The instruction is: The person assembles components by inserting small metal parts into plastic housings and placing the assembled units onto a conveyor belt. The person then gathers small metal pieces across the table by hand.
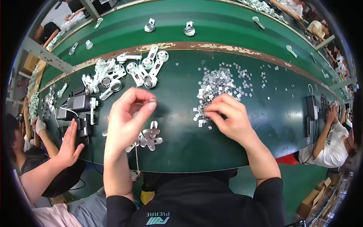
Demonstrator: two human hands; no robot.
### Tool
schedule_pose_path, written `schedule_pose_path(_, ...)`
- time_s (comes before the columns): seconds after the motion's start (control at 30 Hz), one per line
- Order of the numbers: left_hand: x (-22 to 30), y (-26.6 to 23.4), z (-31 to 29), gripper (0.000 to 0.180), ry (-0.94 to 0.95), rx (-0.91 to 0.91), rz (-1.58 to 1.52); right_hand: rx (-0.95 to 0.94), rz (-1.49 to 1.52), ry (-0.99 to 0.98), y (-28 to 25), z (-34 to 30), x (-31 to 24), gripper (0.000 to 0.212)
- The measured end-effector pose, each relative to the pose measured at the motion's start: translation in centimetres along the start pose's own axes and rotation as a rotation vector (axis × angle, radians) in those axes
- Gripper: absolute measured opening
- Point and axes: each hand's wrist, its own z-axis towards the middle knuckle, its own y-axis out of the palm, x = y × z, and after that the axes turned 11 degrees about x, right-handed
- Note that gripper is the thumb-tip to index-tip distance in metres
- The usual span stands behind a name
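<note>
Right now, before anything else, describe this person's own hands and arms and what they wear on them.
The left hand and right hand are ungloved, with no watch or bracelet visible at either wrist. Both forearms are bare up to plain black fabric sleeves that end near the elbows. The sleeves belong to a black shirt with a pale green and white chest print.

From here I can't make out what, if anything, the left grip [124, 119] has between thumb and forefinger. The right grip [230, 119] covers part of the heap of small clear pieces [217, 81], and I can't see whether it pinches one. The left wrist blocks some of the flat silver plates [151, 140]. A neighbour [43, 176] and the black shirt [204, 200] are cut off below.
</note>
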Motion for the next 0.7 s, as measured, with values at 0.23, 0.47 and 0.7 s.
schedule_pose_path(0.23, -0.8, 5.5, -0.7, 0.018, -0.221, 0.083, -0.345, -0.222, -0.201, -0.247, 3.0, 1.0, -0.5, 0.012)
schedule_pose_path(0.47, -2.8, 6.3, -1.3, 0.028, -0.357, 0.036, -0.356, -0.186, -0.014, 0.039, 2.6, 1.9, -2.5, 0.01)
schedule_pose_path(0.7, -3.1, 6.3, -1.3, 0.028, -0.296, 0.026, -0.648, 0.023, 0.115, -0.003, 4.7, 4.6, -4.9, 0.009)
